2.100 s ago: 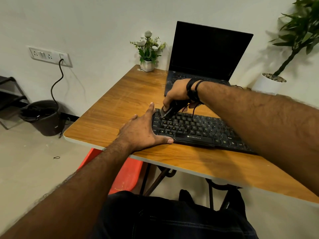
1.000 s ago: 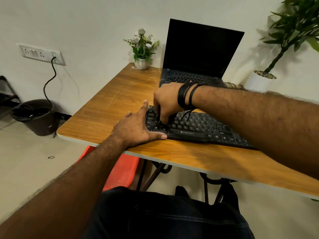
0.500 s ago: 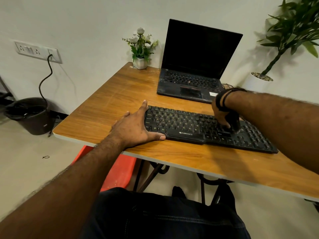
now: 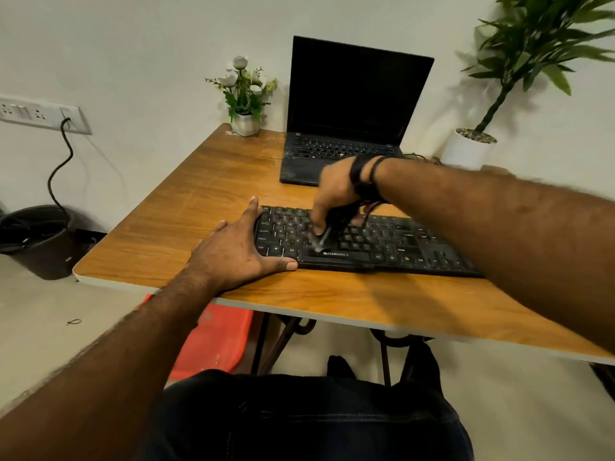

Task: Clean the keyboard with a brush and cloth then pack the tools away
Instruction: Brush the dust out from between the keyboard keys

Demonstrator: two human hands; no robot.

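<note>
A black keyboard lies on the wooden table near its front edge. My left hand lies flat on the table, its fingers straight against the keyboard's left end and its thumb along the front corner. My right hand grips a dark brush over the left-middle keys; the brush tip touches the keys just above the space bar. The hand and brush are blurred by motion. No cloth is in view.
An open black laptop stands behind the keyboard. A small white flower pot sits at the table's back left, a large potted plant at the back right. A black bin and a red stool are on the floor.
My right hand with the brush has swept from the keyboard's right part back to its left-middle keys. My left hand has stayed at the keyboard's left end.
</note>
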